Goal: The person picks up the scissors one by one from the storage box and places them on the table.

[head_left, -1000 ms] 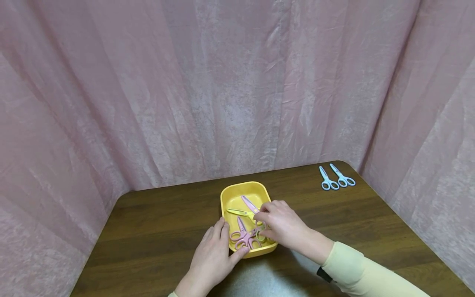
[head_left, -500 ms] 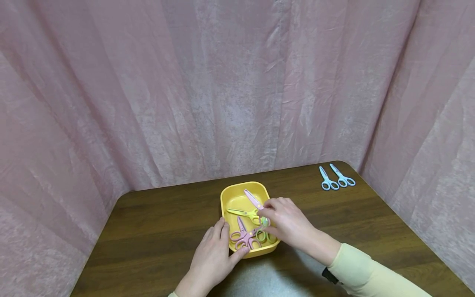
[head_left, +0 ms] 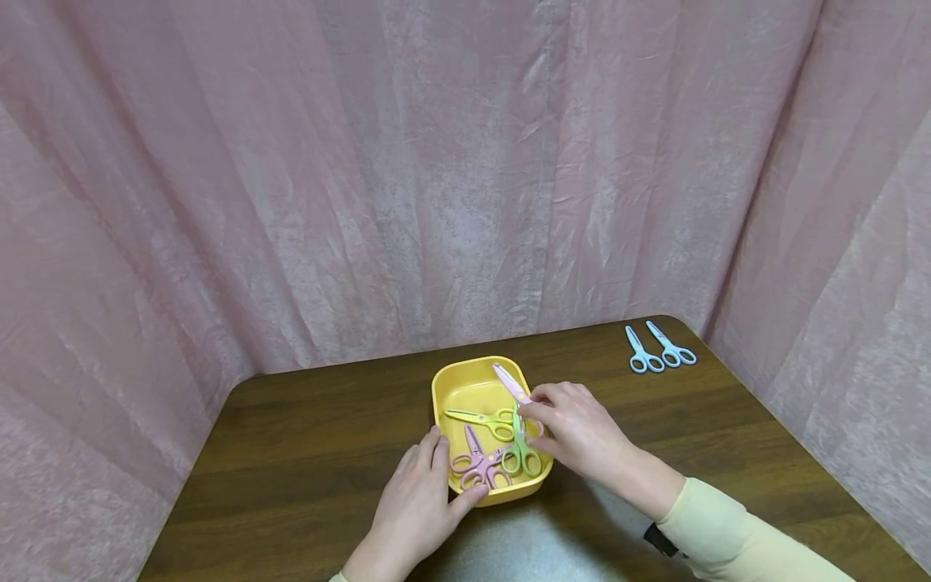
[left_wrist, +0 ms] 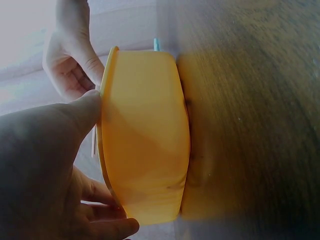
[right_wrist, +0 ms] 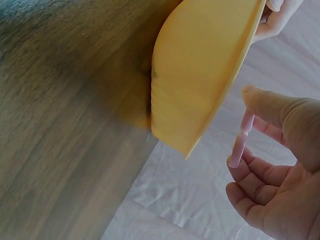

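A yellow plastic tray [head_left: 473, 396] sits on the table. My left hand [head_left: 418, 501] holds its near left corner, thumb over the near rim and fingers along the left side. My right hand [head_left: 582, 432] pinches a pair of pink scissors [head_left: 511, 381] by the handle end, over the tray's right rim. In the right wrist view the pink handle [right_wrist: 238, 149] lies between thumb and fingers. Green scissors [head_left: 519, 449], yellow scissors [head_left: 473, 417] and mauve scissors [head_left: 480, 467] lie in the tray, the green on the right. Fingers partly hide the pink handle.
Two pairs of light blue scissors [head_left: 640, 356] lie side by side at the table's far right corner. Pink curtains [head_left: 436, 178] hang behind and beside the brown wooden table [head_left: 313, 420].
My right hand has moved right, drawing the pink scissors toward the tray's right rim. More of the green scissors shows. My left hand and the tray have stayed in place.
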Tool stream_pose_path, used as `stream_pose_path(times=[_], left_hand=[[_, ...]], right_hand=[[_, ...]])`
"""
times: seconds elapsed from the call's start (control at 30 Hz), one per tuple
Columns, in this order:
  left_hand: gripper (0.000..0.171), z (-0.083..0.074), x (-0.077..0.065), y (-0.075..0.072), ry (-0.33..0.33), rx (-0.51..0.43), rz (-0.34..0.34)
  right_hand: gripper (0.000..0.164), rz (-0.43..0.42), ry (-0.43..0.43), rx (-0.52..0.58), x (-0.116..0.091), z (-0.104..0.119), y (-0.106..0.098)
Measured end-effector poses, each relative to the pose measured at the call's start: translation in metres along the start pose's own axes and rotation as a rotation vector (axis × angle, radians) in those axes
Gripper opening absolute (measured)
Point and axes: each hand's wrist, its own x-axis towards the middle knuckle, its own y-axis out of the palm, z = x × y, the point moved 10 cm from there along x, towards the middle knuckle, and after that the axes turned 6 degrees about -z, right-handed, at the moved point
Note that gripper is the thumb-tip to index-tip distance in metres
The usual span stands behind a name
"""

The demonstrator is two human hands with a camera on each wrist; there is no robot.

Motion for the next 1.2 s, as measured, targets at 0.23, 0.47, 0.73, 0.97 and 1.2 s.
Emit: stream_pose_path(times=[0.23, 0.47, 0.73, 0.97, 1.2], left_hand=[[0.092, 0.000, 0.000, 0.000, -0.001, 0.000, 0.004], [0.093, 0.000, 0.000, 0.000, -0.020, -0.013, 0.030], [0.094, 0.001, -0.001, 0.001, -0.036, -0.025, 0.036], [0.094, 0.002, 0.000, 0.002, -0.039, -0.033, 0.037], [0.094, 0.002, -0.001, 0.002, -0.033, -0.027, 0.036]], right_hand=[[0.045, -0.037, 0.019, 0.001, -0.006, -0.008, -0.007], [0.044, -0.059, 0.025, -0.014, -0.011, -0.016, -0.012], [0.044, -0.060, 0.044, -0.015, -0.016, -0.025, -0.015], [0.043, -0.075, 0.062, -0.023, -0.021, -0.034, -0.020], [0.044, -0.078, 0.073, -0.019, -0.024, -0.039, -0.021]])
